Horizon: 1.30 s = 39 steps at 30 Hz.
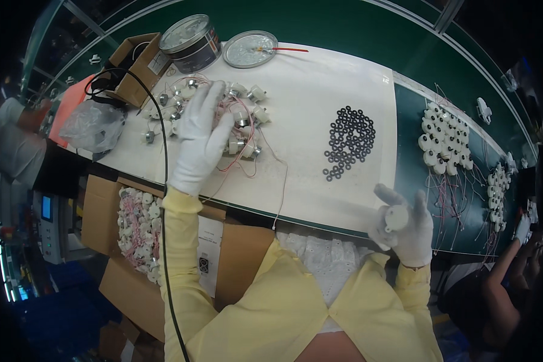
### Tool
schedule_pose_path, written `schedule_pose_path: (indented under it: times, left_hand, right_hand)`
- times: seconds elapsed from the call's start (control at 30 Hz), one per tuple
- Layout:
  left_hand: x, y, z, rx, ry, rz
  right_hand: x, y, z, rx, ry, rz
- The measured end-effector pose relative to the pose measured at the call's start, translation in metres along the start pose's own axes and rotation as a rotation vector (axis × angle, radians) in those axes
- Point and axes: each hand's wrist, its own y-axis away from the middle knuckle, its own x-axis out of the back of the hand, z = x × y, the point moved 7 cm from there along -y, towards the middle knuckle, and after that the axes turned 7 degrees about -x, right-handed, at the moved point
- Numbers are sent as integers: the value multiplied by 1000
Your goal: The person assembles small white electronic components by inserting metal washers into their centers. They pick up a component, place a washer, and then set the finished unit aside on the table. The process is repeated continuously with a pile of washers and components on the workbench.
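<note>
My left hand (199, 139), in a white glove, reaches over a loose pile of small motor-like parts (241, 117) with white caps, metal bodies and thin red and white wires. Its fingers are stretched out and the thumb stands apart; no part shows in its grip. At the table's front edge my right hand (409, 232), also gloved, holds a round white plastic part (396, 218) with small side lugs between thumb and fingers. That hand is slightly smeared by motion. Many black rings (350, 142) lie spread on the white tabletop (295, 157) between the two hands.
At the back left stand a tin (190, 45), its lid (250, 49) with a red-handled brush, and a carton (133, 69). White wired parts (445, 142) sit on the green surface at right. An open carton (142, 229) of similar parts stands below left. A black cable (165, 175) crosses my left side.
</note>
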Motion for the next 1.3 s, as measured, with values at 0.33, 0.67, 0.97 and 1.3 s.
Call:
schedule_pose_path:
  times: [0.33, 0.67, 0.97, 1.3]
  left_hand:
    - [-9, -62, -1, -75, -341, -208]
    - [-63, -31, 4, -48, -4, -262]
    - [24, 1, -141, 66, -626, -287]
    - [-2, 6, -126, 438, 94, -278]
  right_hand:
    - [0, -28, -66, 444, 1649, 591]
    - [11, -39, -66, 330, 1513, 603]
    - [15, -37, -67, 284, 1434, 568]
    - [12, -38, -69, 351, 1501, 549]
